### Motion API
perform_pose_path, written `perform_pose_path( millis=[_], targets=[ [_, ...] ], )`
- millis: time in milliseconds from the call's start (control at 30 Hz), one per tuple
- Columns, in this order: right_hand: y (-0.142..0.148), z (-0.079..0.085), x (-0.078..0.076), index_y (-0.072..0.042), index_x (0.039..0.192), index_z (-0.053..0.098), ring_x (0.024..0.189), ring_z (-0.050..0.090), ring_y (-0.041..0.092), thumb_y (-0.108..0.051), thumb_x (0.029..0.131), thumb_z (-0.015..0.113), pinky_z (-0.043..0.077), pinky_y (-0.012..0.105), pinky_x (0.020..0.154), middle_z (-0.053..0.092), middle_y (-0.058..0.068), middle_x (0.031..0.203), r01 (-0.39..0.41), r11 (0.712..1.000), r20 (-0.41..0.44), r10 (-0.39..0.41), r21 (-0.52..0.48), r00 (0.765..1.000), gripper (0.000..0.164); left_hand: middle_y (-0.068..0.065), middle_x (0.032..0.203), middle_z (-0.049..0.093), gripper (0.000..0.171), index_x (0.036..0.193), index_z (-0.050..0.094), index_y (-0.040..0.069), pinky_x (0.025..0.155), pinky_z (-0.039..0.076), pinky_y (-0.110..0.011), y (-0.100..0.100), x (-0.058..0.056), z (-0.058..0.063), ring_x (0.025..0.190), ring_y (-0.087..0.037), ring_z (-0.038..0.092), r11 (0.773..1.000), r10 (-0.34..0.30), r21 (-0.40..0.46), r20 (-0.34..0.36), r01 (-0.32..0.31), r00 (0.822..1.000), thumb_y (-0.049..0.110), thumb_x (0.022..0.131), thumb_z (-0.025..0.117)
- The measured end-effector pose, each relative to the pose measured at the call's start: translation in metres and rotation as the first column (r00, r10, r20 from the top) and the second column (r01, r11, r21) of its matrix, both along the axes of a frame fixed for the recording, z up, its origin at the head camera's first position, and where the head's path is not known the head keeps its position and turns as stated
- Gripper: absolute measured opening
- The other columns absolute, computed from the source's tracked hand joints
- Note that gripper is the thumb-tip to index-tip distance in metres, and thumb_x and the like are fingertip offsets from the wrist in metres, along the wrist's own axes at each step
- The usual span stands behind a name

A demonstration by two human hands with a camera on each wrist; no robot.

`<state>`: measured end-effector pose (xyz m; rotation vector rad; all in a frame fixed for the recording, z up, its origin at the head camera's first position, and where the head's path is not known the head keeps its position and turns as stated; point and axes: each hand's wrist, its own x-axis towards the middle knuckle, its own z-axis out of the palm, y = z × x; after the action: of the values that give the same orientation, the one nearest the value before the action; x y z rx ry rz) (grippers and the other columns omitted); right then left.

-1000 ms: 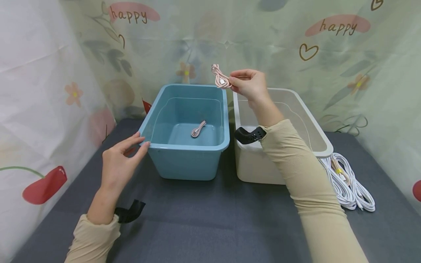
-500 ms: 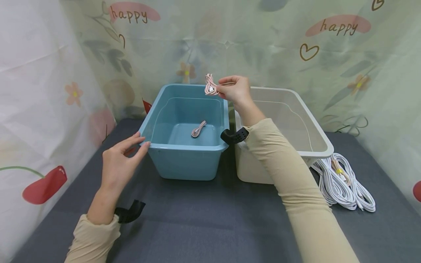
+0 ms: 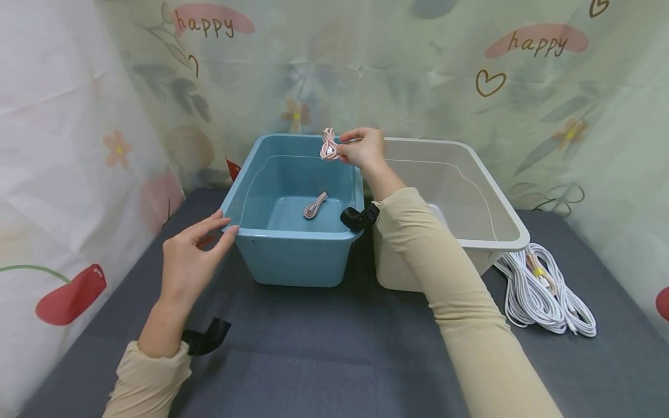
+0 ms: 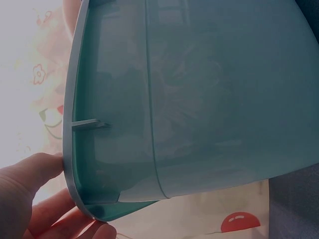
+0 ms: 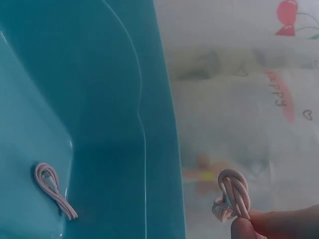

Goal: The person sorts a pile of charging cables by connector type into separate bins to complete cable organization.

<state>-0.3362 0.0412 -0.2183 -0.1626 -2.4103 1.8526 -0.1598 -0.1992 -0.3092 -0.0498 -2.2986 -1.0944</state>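
My right hand (image 3: 363,148) pinches a coiled pink cable (image 3: 328,145) between thumb and fingertips, over the back right rim of the blue bin (image 3: 292,233). In the right wrist view the held cable shows bundled loops just beyond the fingertips. A second coiled pink cable (image 3: 315,205) lies on the blue bin's floor, its light connector (image 5: 49,180) visible in the right wrist view. My left hand (image 3: 190,258) holds the blue bin's front left corner, with thumb and fingers at the rim (image 4: 69,149).
A cream bin (image 3: 496,247) stands to the right of the blue one, partly hidden by my right arm. Beside it on the dark cloth (image 3: 313,348) lie large coils of white cable (image 3: 543,296) with a yellow-tied tan bundle (image 3: 540,271). Patterned curtain (image 3: 418,75) hangs behind.
My right hand has moved left and lower with the pink cable, from above the gap between the bins to the blue bin's back right rim. The left hand has stayed put.
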Motion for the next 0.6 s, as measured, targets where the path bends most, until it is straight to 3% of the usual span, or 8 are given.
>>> perform_pose_path(
  millis=[133,433,600],
  targets=[
    [0.000,-0.002,-0.003,-0.001,0.107,0.067,0.053,0.055,0.006,0.000,0.082,0.068,0.058,0.024,0.068,0.067,0.013,0.095,0.025,1.000,0.021,-0.025,0.018,0.999,0.025,-0.011,0.124,0.063,0.031,0.111,0.069,0.006,0.087,0.053,-0.042,0.000,0.000,0.000,0.113,-0.028,0.062,1.000,-0.001,0.001,0.002,0.001,1.000,0.024,0.085,0.069],
    [-0.002,-0.005,-0.010,0.000,0.106,0.068,0.051,0.052,0.007,0.002,0.081,0.067,0.059,0.032,0.080,0.054,0.003,0.075,0.052,0.998,0.047,-0.053,0.023,0.997,0.025,-0.011,0.124,0.063,0.032,0.111,0.069,0.006,0.087,0.053,-0.042,0.000,-0.001,0.000,0.114,-0.027,0.061,1.000,-0.002,0.002,0.007,0.002,1.000,0.024,0.085,0.069],
    [-0.003,-0.007,-0.013,-0.001,0.104,0.068,0.052,0.052,0.007,0.002,0.080,0.068,0.057,0.021,0.062,0.055,0.006,0.084,0.072,0.997,0.058,-0.074,0.035,0.996,0.023,-0.011,0.124,0.063,0.032,0.111,0.069,0.006,0.087,0.053,-0.042,0.000,0.000,0.000,0.114,-0.027,0.061,1.000,0.001,0.002,0.008,-0.001,1.000,0.023,0.085,0.069]
  ],
)
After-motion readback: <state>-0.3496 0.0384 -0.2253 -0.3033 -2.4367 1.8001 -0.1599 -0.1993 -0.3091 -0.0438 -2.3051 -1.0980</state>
